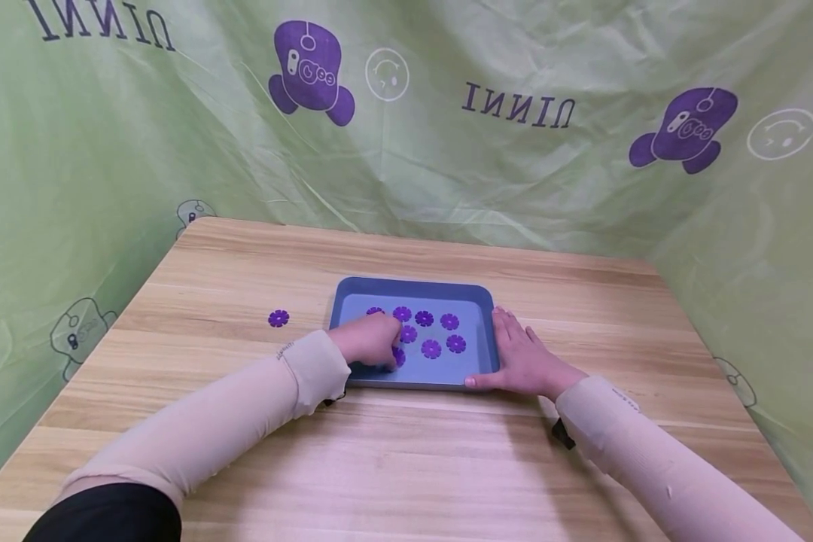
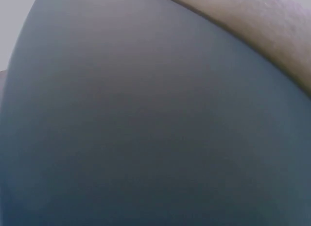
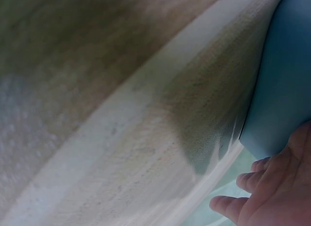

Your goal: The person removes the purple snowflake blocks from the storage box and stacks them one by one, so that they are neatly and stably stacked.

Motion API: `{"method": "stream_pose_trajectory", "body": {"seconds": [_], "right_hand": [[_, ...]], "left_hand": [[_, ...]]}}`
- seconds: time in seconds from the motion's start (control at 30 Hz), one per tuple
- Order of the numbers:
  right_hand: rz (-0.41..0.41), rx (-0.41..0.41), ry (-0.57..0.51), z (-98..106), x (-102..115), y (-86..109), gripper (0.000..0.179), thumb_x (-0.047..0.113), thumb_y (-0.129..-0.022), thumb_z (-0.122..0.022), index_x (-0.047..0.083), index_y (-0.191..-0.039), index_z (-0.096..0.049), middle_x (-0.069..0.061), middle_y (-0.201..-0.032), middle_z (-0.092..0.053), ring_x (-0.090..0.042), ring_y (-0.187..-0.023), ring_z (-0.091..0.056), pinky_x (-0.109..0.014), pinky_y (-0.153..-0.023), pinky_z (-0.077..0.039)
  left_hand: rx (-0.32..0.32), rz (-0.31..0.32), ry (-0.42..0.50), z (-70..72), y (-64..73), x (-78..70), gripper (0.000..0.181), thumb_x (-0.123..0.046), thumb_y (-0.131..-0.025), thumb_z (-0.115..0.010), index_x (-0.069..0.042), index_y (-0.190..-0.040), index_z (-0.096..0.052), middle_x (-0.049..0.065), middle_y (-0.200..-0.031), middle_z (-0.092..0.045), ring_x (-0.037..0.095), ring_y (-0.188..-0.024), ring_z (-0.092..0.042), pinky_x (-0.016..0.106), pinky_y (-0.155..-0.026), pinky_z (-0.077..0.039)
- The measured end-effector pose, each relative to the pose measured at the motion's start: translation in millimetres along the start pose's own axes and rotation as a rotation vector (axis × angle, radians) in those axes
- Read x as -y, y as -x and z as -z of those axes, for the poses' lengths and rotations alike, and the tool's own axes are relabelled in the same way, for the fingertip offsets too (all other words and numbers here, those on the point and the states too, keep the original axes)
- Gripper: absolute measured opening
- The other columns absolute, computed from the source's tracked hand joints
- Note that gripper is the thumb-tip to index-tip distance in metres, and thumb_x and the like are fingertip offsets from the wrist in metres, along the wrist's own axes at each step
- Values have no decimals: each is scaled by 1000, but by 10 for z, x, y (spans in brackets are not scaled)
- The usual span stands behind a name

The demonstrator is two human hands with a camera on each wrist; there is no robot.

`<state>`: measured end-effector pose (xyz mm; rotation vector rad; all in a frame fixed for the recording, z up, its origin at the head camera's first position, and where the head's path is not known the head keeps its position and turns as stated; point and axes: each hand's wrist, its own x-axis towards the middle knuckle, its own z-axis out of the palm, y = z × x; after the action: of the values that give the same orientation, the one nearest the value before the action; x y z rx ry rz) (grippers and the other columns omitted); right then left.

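Left hand (image 1: 369, 340) comes over the left wall of a single blue tray (image 1: 413, 284), palm down, fingers bent at one of the purple notched discs (image 1: 430, 348); whether it pinches that disc or merely touches it I cannot tell, as the left wrist view is mostly a blurred grey-blue surface. Right hand (image 1: 528, 365) lies spread wide, fingers straight against the tray's right wall and thumb out along the near rim, holding nothing. Eight discs can be counted inside the tray, one partly covered by the left hand; a ninth, lone disc (image 1: 278, 318) lies on the wooden table (image 1: 447, 459), left of the tray and well apart from it. Both forearms reach forward and inward in beige sleeves (image 1: 230, 414), each with small print near the cuff, too tiny to read. On the green curtain (image 1: 420, 181) behind, two purple figures (image 1: 312, 68) and two white smiley circles (image 1: 387, 74) appear, along with inverted purple lettering (image 1: 518, 105), twice, seemingly "UINNI".
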<state>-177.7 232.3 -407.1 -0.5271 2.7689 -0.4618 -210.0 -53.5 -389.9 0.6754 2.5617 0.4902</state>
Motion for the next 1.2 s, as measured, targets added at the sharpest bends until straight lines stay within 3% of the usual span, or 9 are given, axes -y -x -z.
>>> {"method": "stream_pose_trajectory", "body": {"seconds": [0.33, 0.57, 0.83, 0.97, 1.2], "right_hand": [[11, -3, 12, -3, 8, 3, 137, 72, -80, -75, -16, -157, -3, -35, -165, 1, -51, -152, -1, -66, -120, -7], [24, -11, 35, -1, 19, 7, 135, 71, -80, -74, -17, -156, -4, -36, -164, 2, -51, -152, 1, -66, -120, -7], [12, -11, 37, -2, 8, 11, 136, 73, -80, -73, -16, -157, -4, -36, -165, 1, -50, -152, 0, -67, -120, -6], [4, -8, 36, -2, 2, 16, 136, 74, -80, -72, -15, -157, -4, -35, -165, 2, -50, -153, 0, -67, -119, -5], [-2, -5, 28, 0, 9, 19, 137, 73, -80, -73, -15, -157, -3, -34, -165, 2, -49, -153, 1, -67, -119, -5]], "left_hand": [[-17, -75, 29, 66, 38, 104, 27, 1, -93, -66, -11, -73, -52, 0, -71, -49, 15, -69, -47, 27, -66, -40], [-17, -88, 54, 78, 70, 152, 29, 1, -93, -65, -12, -73, -50, -1, -70, -46, 15, -67, -44, 27, -66, -38], [-59, -78, 60, 111, 107, 221, 17, 0, -92, -64, -10, -81, -56, 2, -78, -55, 17, -73, -51, 29, -69, -44], [-89, -63, 94, 147, 144, 270, 12, 0, -93, -63, -8, -85, -60, 3, -81, -59, 17, -73, -53, 30, -69, -46], [-217, -52, 202, 235, 201, 403, 3, 0, -93, -62, -2, -94, -64, 4, -82, -62, 15, -70, -54, 28, -64, -47]]}}
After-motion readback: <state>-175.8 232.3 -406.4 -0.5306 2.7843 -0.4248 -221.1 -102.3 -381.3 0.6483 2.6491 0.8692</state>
